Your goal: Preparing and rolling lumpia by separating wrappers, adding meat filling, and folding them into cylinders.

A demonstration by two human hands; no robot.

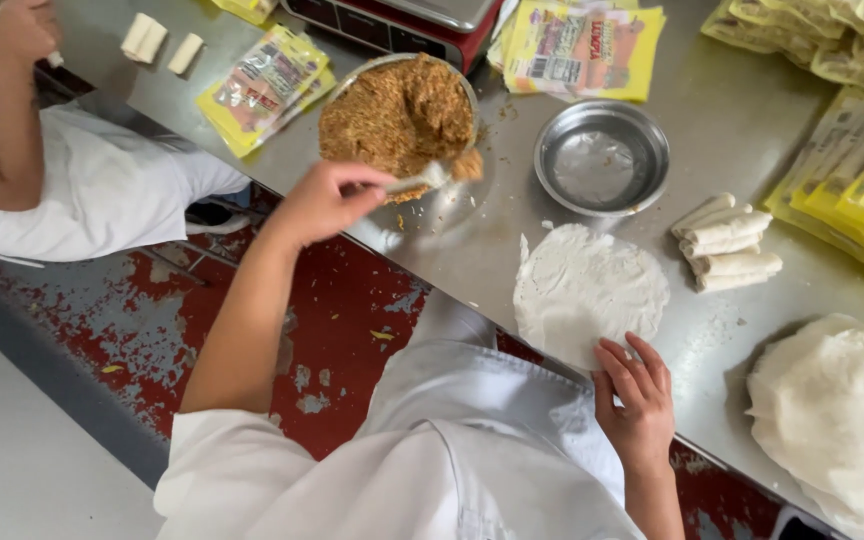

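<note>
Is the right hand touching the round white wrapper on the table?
Touching. The head view shows the right hand with its fingertips lying on the near edge of the round wrapper; no gap shows.

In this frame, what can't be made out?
All in the head view:
- Utensil in the left hand: fingers cover the handle, filling hides its tip; kind unclear.
- Wrapper stack: cut off by the right and bottom edges.
- Red device: cropped by the top edge.
- Co-worker's hand: cut by the top edge; what it holds is unclear.
- Right hand touches the wrapper; palm unseen.
</note>
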